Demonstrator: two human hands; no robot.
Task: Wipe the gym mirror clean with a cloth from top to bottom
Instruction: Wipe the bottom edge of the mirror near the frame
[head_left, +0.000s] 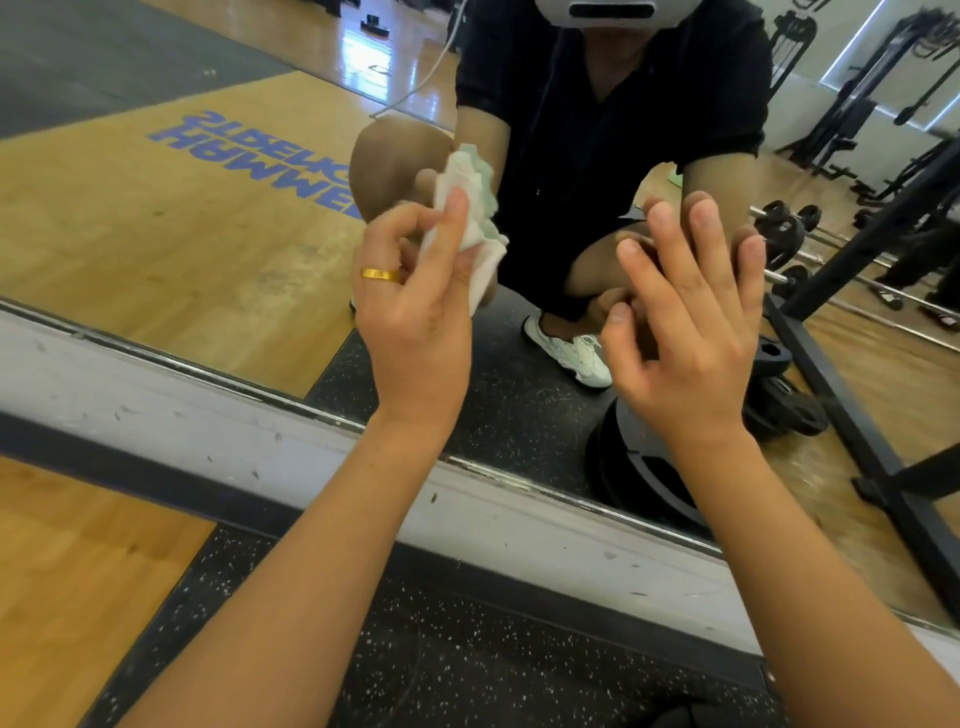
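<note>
Hands apart at mid-frame: the left hand (415, 322) pinches a crumpled white cloth (470, 218) between thumb and fingers, and the right hand (685, 338) holds nothing, its fingers straight and spread. Both are raised before the mirror (182, 234), which fills the upper frame above a scuffed white ledge (208, 415). A gold ring (380, 274) sits on the left hand.

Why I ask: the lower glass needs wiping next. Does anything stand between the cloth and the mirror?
Nothing visible does. The left hand pinches the crumpled white cloth close before the large wall mirror. The open right hand is raised to its right, clear of the cloth's path.
</note>
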